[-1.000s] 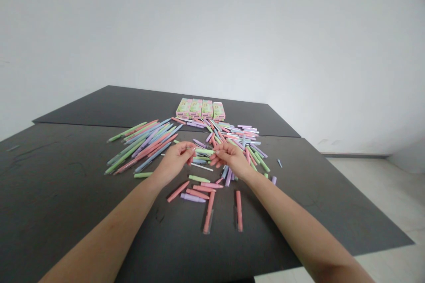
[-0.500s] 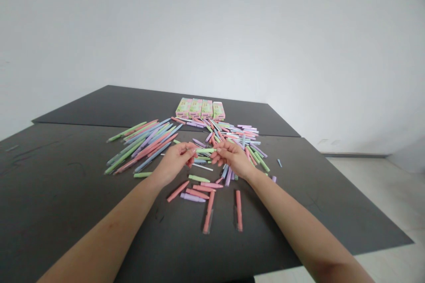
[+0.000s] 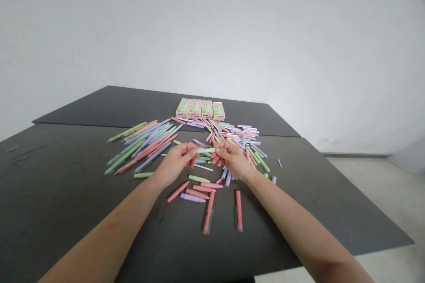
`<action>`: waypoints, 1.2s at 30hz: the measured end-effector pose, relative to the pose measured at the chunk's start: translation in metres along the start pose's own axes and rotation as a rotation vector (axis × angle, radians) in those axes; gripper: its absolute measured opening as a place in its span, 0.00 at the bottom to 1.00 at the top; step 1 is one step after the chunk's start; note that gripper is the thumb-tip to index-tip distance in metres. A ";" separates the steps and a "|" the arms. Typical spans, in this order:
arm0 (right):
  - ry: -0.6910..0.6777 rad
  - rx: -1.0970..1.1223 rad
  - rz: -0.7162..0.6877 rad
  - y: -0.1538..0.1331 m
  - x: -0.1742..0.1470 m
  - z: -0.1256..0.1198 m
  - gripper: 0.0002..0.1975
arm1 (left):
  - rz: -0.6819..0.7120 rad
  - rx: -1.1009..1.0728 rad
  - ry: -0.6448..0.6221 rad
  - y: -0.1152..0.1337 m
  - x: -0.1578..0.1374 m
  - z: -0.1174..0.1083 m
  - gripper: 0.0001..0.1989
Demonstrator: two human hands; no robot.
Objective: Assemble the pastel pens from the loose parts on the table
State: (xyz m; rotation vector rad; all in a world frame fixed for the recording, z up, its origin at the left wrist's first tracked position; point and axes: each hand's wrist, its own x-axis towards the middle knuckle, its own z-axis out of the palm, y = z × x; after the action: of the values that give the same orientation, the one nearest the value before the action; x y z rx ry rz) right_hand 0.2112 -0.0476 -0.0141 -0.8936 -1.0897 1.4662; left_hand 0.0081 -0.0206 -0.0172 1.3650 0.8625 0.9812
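Observation:
Between my two hands, a light green pen piece lies level above the table. The fingertips of my left hand pinch its left end, and my right hand pinches its right end. Under and behind the hands spreads a heap of loose pen parts in pink, green, blue and purple. Nearer me lie several short pen barrels: a green one, a purple one and some pink ones. Two pink barrels with clear caps point toward me.
Assembled-looking long pens lie in a pile on the left of the black table. Several pink-and-green boxes stand in a row at the back. A small blue piece rests on the right.
Both hands have stayed almost in place, still holding the green piece at its two ends. My right hand has shifted very slightly; the things on the table have not moved.

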 end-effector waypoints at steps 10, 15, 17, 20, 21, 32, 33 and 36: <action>-0.014 0.144 0.097 0.001 -0.001 0.000 0.15 | -0.056 -0.022 -0.084 0.000 -0.001 -0.002 0.12; -0.031 0.143 0.085 0.004 0.000 -0.003 0.13 | -0.086 -0.017 -0.112 -0.002 -0.001 -0.001 0.13; -0.034 0.139 0.082 0.004 -0.001 -0.001 0.13 | -0.084 -0.030 -0.111 -0.002 -0.001 0.000 0.13; -0.031 0.130 0.084 0.002 -0.001 0.001 0.14 | -0.090 -0.044 -0.106 -0.002 -0.001 0.001 0.14; -0.029 0.122 0.083 0.002 0.000 0.002 0.14 | -0.095 -0.053 -0.104 -0.001 -0.002 0.001 0.14; -0.042 -1.170 -0.341 0.015 -0.003 -0.004 0.04 | -0.100 -0.165 -0.004 -0.001 0.001 -0.001 0.15; -0.077 -1.242 -0.360 0.015 -0.004 -0.002 0.05 | -0.094 -0.172 0.009 -0.002 0.001 -0.002 0.15; -0.141 -1.382 -0.377 0.016 -0.006 0.001 0.05 | -0.074 -0.169 0.030 -0.002 0.003 -0.003 0.16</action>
State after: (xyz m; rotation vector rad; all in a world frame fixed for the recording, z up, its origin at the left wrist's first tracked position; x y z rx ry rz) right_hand 0.2067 -0.0536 -0.0297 -1.3594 -2.2745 0.2905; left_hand 0.0067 -0.0169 -0.0193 1.1699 0.8271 0.9963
